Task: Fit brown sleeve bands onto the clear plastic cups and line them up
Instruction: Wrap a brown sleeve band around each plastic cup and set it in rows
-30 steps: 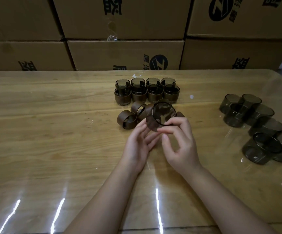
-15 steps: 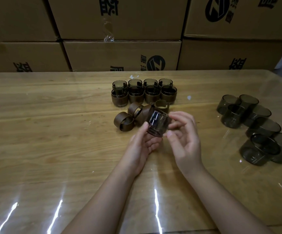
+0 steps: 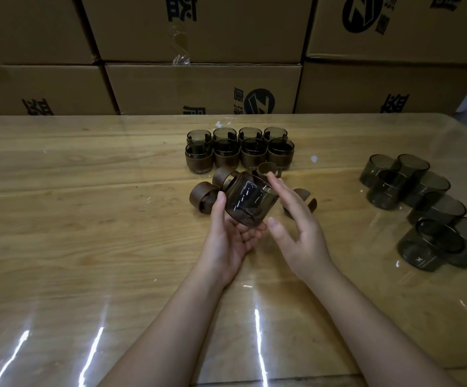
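While the left hand (image 3: 228, 241) grips the cup (image 3: 250, 201), thumb on its side and fingertips curled under its lower edge, the right hand (image 3: 296, 236) stands beside it with fingers straight and released, holding nothing. Whether its fingertips brush the cup's wall I cannot tell. The cup is held clear of the table (image 3: 87, 219) and bears no band. Its darker end, which I take for the base, sits toward the left palm. Its axis runs from there up and away, leaning a little toward the right hand.

The step in hand looks like fetching a band. It would go best if the left hand kept the cup steady, the band met the narrower end square to that axis, and it slid on evenly without cocking.

Just beyond the left thumb lies a loose band (image 3: 203, 198) on its side. A second band (image 3: 224, 177) lies past it, another (image 3: 268, 167) past the right fingertips, and one (image 3: 307, 199) partly hidden behind the right hand. Farther off, the banded cups (image 3: 239, 150) stand upright in two rows. Well out from the right hand's back sits a cluster of bare cups (image 3: 411, 191), and cardboard boxes (image 3: 198, 88) are stacked behind it all.
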Available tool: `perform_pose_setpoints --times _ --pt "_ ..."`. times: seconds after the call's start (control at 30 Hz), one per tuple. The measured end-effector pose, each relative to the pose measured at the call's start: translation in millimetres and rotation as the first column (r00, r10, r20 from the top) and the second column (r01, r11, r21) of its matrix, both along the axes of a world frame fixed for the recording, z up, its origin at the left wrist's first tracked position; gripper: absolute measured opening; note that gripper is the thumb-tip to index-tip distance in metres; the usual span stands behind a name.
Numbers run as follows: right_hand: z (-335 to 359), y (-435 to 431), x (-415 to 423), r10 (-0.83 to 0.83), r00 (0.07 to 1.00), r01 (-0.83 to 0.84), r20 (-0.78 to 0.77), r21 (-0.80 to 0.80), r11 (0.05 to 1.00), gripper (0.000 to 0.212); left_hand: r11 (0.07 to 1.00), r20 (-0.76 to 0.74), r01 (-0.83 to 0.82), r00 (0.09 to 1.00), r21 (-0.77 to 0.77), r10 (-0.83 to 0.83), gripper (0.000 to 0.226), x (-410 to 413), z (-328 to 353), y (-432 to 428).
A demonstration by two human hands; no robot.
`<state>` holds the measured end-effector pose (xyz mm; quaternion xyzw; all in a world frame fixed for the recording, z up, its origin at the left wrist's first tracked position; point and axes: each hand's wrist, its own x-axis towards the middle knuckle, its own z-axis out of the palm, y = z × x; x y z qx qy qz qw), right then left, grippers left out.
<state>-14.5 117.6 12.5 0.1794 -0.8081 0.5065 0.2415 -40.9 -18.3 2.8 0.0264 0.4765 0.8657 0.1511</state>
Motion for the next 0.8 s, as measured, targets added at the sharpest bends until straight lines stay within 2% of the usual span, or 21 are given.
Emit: perform_pose_setpoints --times 0.23,0.4,0.63,0.73,0.8 --pt "-6 -1 -3 0.027 0.998 -0.023 0.054 -0.071 0.997 0.054 0.999 -0.019 -0.043 0.999 0.004 0.043 0.062 1 -2 2" --pt "-8 1 -6 0.021 0.997 -0.015 0.076 -0.079 0.997 0.057 0.990 -0.032 -0.133 0.991 -0.034 0.132 0.068 0 -2 2" --pt "-11 0 -5 0.005 0.995 0.004 0.101 -0.085 0.996 0.058 0.945 -0.180 -0.303 0.943 -0.123 0.279 0.056 3 -4 6" --pt "-11 1 -5 -0.010 0.996 0.017 0.091 -0.079 0.997 0.057 0.906 -0.268 -0.385 0.904 -0.177 0.332 0.041 3 -7 7" --pt "-9 1 -4 -0.011 0.998 0.015 0.064 -0.064 0.998 0.055 0.884 -0.292 -0.417 0.890 -0.209 0.351 0.047 3 -8 8"
